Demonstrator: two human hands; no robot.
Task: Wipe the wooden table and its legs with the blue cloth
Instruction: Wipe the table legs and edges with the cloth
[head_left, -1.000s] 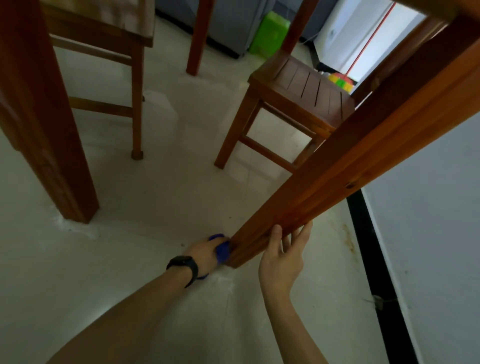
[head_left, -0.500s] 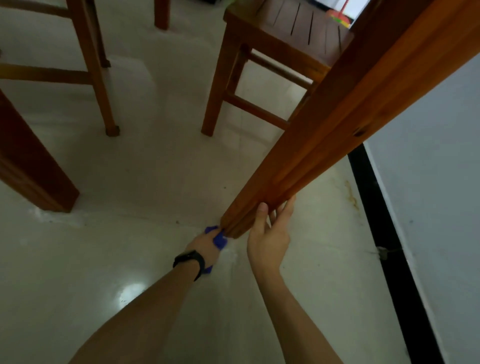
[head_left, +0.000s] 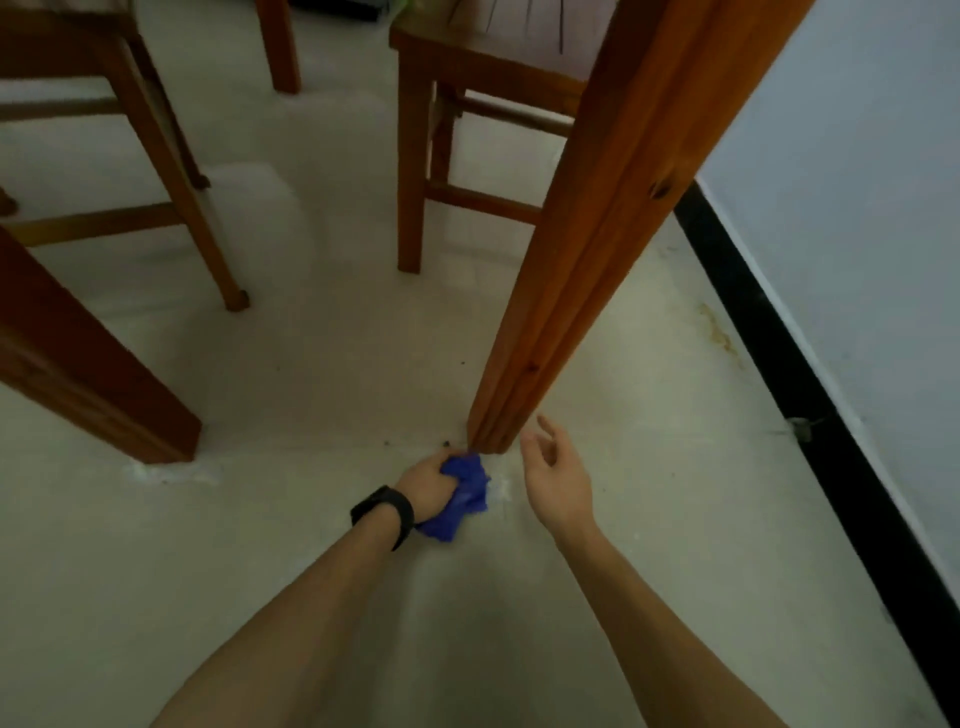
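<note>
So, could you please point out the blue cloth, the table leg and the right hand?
blue cloth (head_left: 470, 491), head view, bunched folds beside the knuckles.
table leg (head_left: 582, 260), head view, front face, partway up.
right hand (head_left: 561, 480), head view, middle of the hand.

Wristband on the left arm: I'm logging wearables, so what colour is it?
The wristband is plain black, shown best in the head view.
</note>
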